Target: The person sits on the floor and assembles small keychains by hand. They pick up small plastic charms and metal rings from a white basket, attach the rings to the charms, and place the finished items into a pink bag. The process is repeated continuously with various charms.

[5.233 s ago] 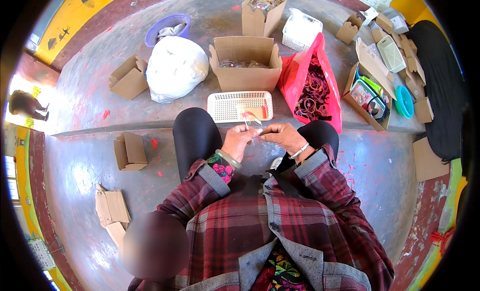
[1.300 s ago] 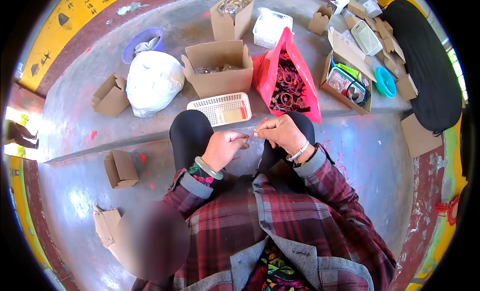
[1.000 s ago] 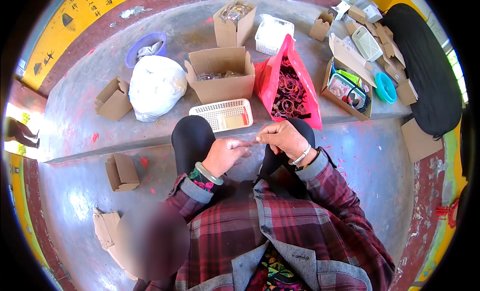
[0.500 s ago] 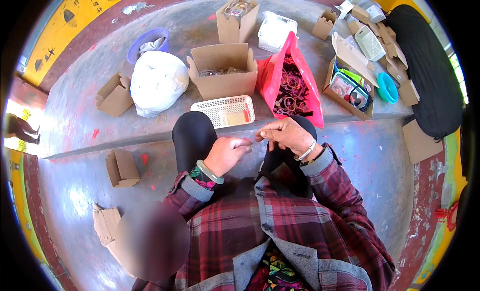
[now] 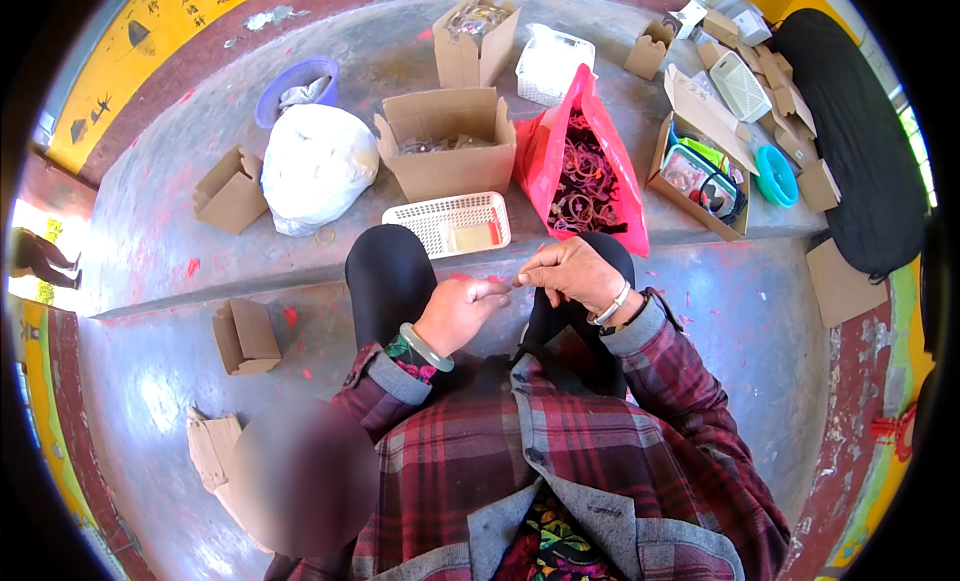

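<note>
My left hand (image 5: 462, 313) is held over my lap, its fingers curled and pressed together. Close on its right, my right hand (image 5: 578, 279) pinches with thumb and forefinger, its tips almost meeting the left fingertips. Whatever lies between the fingers is too small to make out. Just past my knees sits a white perforated plastic basket (image 5: 415, 221) holding a pale, flat piece with a red edge. To its right stands an open pink-red bag (image 5: 622, 196) full of dark and pinkish loops that look like hair ties.
An open cardboard box (image 5: 450, 173) of clear packets stands behind the basket. Left of it are a stuffed white plastic bag (image 5: 318, 171), a purple basin (image 5: 265, 109) and a small carton (image 5: 230, 203). A box of supplies (image 5: 735, 221) and a turquoise basket (image 5: 776, 175) sit at right. A raised step edge (image 5: 250, 279) crosses ahead.
My hands have drawn closer together, the left moving slightly right. My right forefinger, stretched toward the left hand before, is now bent into a pinch against the thumb.
</note>
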A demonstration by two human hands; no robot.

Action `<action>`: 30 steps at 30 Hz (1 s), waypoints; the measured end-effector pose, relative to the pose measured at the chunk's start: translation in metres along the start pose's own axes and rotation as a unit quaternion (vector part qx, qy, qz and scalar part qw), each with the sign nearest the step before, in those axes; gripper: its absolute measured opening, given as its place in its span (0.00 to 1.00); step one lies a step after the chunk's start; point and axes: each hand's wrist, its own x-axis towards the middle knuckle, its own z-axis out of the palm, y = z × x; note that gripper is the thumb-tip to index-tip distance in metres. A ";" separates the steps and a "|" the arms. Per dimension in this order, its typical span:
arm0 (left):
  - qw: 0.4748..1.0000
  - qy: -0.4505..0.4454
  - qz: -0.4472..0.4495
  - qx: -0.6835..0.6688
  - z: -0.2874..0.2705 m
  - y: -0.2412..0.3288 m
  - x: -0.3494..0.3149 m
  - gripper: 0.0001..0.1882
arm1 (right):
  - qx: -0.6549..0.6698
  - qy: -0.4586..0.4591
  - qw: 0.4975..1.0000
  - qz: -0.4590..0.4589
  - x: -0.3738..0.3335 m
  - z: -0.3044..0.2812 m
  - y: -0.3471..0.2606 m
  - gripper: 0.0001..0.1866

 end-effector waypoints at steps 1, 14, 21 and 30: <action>1.000 0.004 0.001 0.013 0.000 -0.002 0.000 0.11 | -0.016 -0.003 1.000 0.006 0.000 0.001 -0.003 0.10; 0.996 -0.042 0.053 0.061 -0.010 0.010 0.012 0.24 | -0.184 -0.107 0.972 -0.105 0.000 -0.009 -0.016 0.13; 0.965 -0.178 -0.091 -0.168 -0.001 0.018 0.021 0.19 | -0.271 -0.110 0.945 -0.148 -0.001 0.005 -0.030 0.11; 0.966 -0.159 -0.103 -0.176 0.007 0.008 0.022 0.13 | -0.231 -0.083 0.965 -0.088 0.000 0.008 -0.032 0.12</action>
